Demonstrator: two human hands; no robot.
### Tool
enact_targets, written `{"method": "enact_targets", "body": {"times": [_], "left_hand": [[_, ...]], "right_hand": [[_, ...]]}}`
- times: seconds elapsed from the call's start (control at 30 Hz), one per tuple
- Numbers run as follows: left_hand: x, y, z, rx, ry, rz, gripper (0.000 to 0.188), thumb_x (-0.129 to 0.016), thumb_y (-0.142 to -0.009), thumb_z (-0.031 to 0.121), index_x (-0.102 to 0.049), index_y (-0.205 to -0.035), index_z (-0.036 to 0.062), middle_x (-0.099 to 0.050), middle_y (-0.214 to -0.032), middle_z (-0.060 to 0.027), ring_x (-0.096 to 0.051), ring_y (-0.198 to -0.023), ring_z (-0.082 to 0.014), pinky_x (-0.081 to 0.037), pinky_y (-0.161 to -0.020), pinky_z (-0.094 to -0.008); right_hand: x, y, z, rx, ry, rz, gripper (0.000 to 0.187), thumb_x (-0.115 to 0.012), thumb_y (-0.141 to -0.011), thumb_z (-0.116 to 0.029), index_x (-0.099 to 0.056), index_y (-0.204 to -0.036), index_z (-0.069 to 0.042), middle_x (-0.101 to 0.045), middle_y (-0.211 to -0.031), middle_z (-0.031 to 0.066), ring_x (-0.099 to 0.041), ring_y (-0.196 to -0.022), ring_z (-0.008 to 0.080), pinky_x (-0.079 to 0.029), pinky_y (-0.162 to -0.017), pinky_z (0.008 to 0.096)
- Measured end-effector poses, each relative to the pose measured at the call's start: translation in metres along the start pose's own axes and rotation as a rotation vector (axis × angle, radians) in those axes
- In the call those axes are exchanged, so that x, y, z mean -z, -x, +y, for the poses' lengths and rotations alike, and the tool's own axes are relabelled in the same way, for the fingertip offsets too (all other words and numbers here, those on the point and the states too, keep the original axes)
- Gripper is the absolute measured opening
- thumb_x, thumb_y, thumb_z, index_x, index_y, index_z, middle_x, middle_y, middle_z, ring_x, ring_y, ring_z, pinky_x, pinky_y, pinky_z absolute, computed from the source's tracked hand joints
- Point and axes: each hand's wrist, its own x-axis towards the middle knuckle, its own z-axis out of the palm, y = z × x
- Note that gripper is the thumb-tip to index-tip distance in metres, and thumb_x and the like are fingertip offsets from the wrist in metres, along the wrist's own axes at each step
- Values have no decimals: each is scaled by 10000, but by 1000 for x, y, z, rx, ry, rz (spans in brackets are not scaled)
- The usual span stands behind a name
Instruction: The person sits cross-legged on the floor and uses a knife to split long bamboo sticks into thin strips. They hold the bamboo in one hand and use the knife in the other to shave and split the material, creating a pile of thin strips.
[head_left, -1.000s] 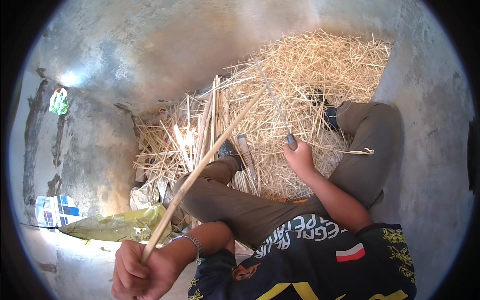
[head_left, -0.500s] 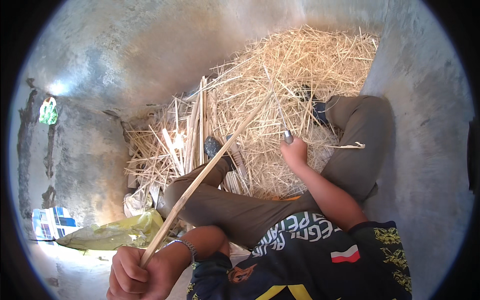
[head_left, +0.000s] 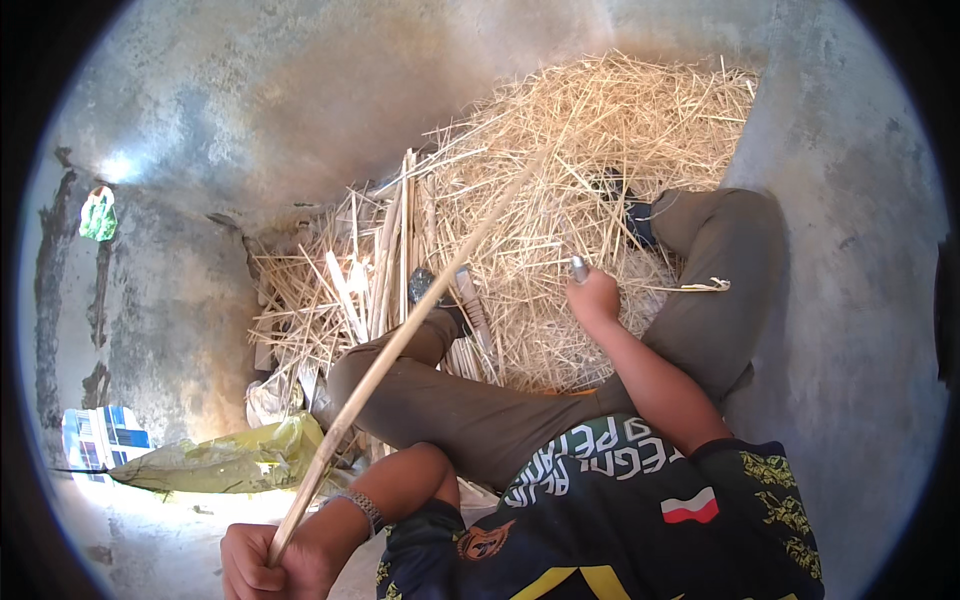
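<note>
My left hand (head_left: 268,562), at the lower left, is closed round the near end of a long, pale strip of split bamboo or wood (head_left: 400,340). The strip slants up and away to the right, over my left leg, and its far end reaches above the straw-like shavings (head_left: 640,120). In front of my body, my right hand (head_left: 596,298) grips a knife (head_left: 579,268) by its handle. Only the metal collar shows above the fist; the blade can hardly be made out against the shavings.
Several split sticks (head_left: 395,260) lean to the left of the heap. My bent legs (head_left: 470,405) flank the shavings. A yellowish plastic sack (head_left: 230,460) lies at the left. Concrete walls (head_left: 850,300) stand close around. A curled shaving (head_left: 708,286) rests by my right knee.
My left hand has shifted slightly down, with the strip tilting along. My right hand has moved a little, and the knife's long thin blade, plain before, is now hard to see.
</note>
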Motion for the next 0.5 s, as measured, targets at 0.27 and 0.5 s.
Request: {"method": "enact_targets", "body": {"times": [0.27, 0.5], "left_hand": [[-9, 0, -19, 42, 77, 41, 453, -580, -982, 264, -363, -593, 182, -303, -488, 130, -255, -374, 24, -173, -372, -173], [4, 3, -10, -62, -421, 53, 505, -578, -972, 496, -354, -642, 186, -225, -485, 107, -201, -399, -7, -150, -433, -217]], "right_hand": [[-14, -4, -8, -324, -566, -107, 156, -625, -823, -71, -523, -728, -1, -559, -597, 82, -534, -429, 149, -409, -358, 305], [-13, 7, -11, -403, -568, -194, 127, -613, -849, -59, -525, -815, 26, -522, -588, 67, -507, -435, 135, -410, -367, 314]]}}
